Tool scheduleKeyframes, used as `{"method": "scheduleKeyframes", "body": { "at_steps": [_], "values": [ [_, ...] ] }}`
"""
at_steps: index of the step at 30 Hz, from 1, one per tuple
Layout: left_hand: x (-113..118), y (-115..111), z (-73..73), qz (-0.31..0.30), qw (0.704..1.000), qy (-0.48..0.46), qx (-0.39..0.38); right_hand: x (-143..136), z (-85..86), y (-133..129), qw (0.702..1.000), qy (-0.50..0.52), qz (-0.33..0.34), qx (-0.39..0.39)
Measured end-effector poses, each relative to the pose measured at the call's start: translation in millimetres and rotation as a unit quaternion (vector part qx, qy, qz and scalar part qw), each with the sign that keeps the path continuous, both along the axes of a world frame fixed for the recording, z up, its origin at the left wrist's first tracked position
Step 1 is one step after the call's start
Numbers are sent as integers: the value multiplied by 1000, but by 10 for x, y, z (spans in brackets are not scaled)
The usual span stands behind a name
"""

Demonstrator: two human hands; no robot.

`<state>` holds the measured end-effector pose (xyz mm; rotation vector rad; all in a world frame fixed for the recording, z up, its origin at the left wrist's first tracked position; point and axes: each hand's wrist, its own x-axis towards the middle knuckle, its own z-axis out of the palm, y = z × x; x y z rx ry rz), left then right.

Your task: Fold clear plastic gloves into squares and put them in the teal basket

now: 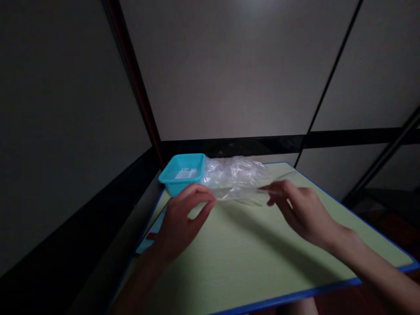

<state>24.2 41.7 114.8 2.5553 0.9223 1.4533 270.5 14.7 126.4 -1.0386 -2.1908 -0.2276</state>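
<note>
One worktop (229, 267) carries crumpled plastic (238, 168) and, beside it, a tub (177, 189). Above it, our left hand (184, 216) and right hand (302, 211) pinch clear film (234, 193) between them; uneven pulling could tear it, or loose fingertips drop it.

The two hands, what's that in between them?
A piece of clear plastic, held by the left hand and the right hand, as the head view shows.

Free passage above near tabletop (229, 262), crumpled plastic (234, 169) blocking behind, turquoise basin (176, 188) far left
</note>
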Motion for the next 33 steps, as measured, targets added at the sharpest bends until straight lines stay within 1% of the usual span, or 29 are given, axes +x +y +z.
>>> {"method": "scheduleKeyframes", "body": {
  "at_steps": [2, 3, 5, 7, 9, 11, 13, 15, 17, 19, 22, 25, 27, 30, 33],
  "values": [
    [-85, -144, -247, -19, 1000, 7, -14, -36, -244, -188, 994, -96, 18, 38],
    [-124, -199, -377, -18, 999, 15, -27, -65, -362, -264, 990, -131, 29, 53],
    [-190, -275, -620, -17, 998, 46, -43, -134, -575, -384, 983, -162, 50, 74],
    [-231, -309, -804, -20, 996, 72, -46, -203, -756, -467, 982, -156, 63, 81],
    [-250, -321, -915, -22, 993, 112, -42, -255, -907, -525, 982, -150, 82, 81],
    [-256, -330, -969, -21, 988, 148, -40, -287, -1025, -567, 982, -148, 93, 72],
    [-262, -350, -999, -19, 985, 168, -43, -303, -1102, -597, 983, -140, 93, 68],
    [-273, -383, -1030, -19, 984, 172, -50, -311, -1130, -615, 986, -129, 86, 64],
    [-288, -420, -1072, -16, 984, 166, -58, -314, -1115, -624, 989, -113, 82, 47],
    [-301, -448, -1116, -8, 986, 154, -61, -312, -1066, -622, 993, -89, 77, 0],
    [-311, -457, -1168, 4, 988, 142, -66, -302, -957, -589, 990, -46, 80, -108],
    [-312, -443, -1194, 14, 987, 139, -76, -284, -854, -502, 969, 8, 80, -233],
    [-311, -437, -1200, 25, 987, 136, -83, -269, -810, -414, 951, 59, 53, -300],
    [-310, -436, -1200, 38, 985, 127, -111, -240, -808, -265, 922, 127, 14, -366],
    [-312, -439, -1200, 35, 980, 113, -160, -201, -886, -141, 904, 161, 0, -395]
  ]
}}
